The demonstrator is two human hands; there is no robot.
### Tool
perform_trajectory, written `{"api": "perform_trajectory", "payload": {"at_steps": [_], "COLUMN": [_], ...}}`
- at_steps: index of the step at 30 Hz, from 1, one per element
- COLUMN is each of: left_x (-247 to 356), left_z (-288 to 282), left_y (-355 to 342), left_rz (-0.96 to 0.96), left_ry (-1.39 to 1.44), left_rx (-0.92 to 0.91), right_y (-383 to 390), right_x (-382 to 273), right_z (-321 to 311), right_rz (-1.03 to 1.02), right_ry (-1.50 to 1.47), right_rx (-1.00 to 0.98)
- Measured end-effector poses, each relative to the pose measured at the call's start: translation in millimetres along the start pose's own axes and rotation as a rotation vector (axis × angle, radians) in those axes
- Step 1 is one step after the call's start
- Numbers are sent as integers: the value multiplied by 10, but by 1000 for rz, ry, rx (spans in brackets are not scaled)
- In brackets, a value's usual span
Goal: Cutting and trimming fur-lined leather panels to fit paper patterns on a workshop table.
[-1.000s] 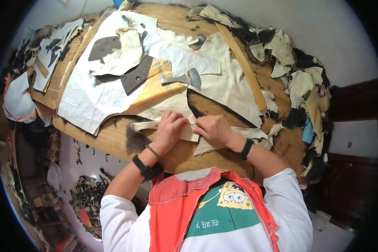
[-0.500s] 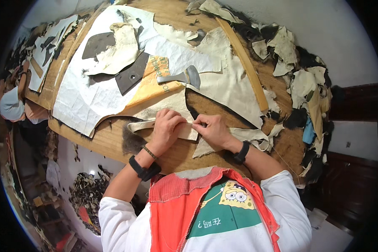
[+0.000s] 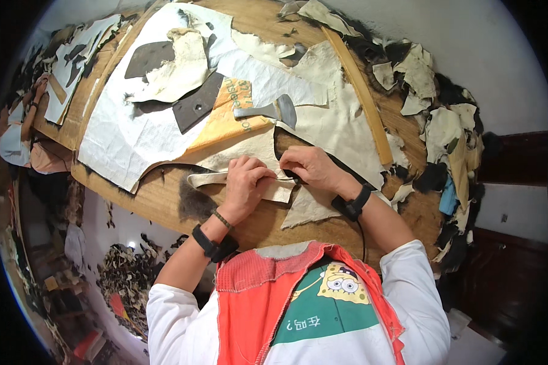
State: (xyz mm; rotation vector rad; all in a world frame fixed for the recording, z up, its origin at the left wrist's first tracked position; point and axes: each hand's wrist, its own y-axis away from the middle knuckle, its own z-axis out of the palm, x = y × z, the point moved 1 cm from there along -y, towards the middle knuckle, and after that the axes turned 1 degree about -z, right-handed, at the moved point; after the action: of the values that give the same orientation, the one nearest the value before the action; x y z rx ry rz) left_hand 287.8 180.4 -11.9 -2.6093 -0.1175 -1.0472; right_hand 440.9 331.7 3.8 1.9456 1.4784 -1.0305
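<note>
My left hand (image 3: 245,187) is closed, its fingers bent and pinching the edge of a cream hide strip (image 3: 279,192) that lies along the near side of the table. My right hand (image 3: 313,169) is just right of it, fingertips drawn together at the dark fur edge of the large cream hide (image 3: 243,148); what they pinch is too small to make out. Beyond the hands lies a grey tool (image 3: 266,112) with a straight handle and a wide fan-shaped head. Below my right hand rests a loose, pointed cream hide piece (image 3: 310,207).
White sheeting (image 3: 112,146) with an orange printed patch (image 3: 225,121) covers the table's left, under dark flat pieces (image 3: 195,103). A long wooden strip (image 3: 362,97) lies at the right. Hide scraps (image 3: 429,128) crowd the far right edge. Another person (image 3: 18,137) works at far left.
My right hand has shifted away and slightly up from the left hand, opening a small gap between them. My left hand stays at the hide strip. The whole view has shifted a little.
</note>
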Motion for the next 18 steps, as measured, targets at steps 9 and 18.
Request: {"api": "perform_trajectory", "payload": {"at_steps": [9, 18], "left_x": [11, -3], "left_z": [-10, 24], "left_y": [25, 11], "left_rz": [3, 10], "left_ry": [-5, -4], "left_rx": [-3, 28], "right_y": [-16, -123], "right_x": [-79, -121], "right_z": [65, 125], "right_rz": [-73, -21], "right_ry": [156, 285], "right_rx": [-10, -17]}}
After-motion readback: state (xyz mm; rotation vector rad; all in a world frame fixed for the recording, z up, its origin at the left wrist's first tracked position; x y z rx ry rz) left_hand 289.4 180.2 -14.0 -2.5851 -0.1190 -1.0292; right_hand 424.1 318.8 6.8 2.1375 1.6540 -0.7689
